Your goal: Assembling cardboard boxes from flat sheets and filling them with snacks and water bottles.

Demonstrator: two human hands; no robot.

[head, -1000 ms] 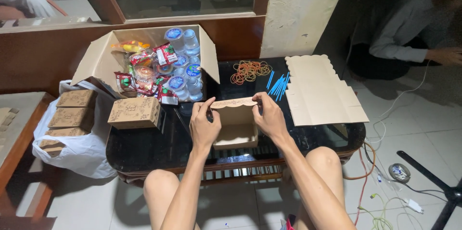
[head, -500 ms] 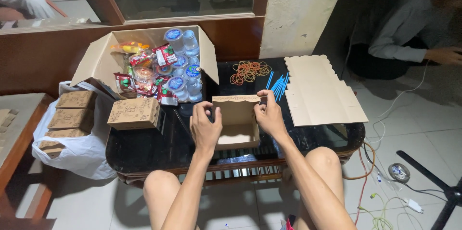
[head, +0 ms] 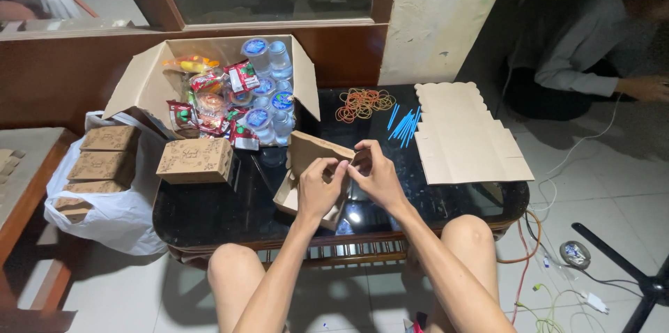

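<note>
Both hands pinch one flap: left hand [head: 317,190], right hand [head: 375,174] closed on half-folded cardboard box [head: 306,172], tilted over glass table [head: 209,211] | done: one folded box [head: 196,160] beside it | left: flat blanks [head: 463,134], snack carton [head: 223,89] unpacked.

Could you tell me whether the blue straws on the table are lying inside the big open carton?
No, the blue straws lie loose on the dark tabletop, between the rubber bands and the flat cardboard sheets, outside the open carton.
</note>
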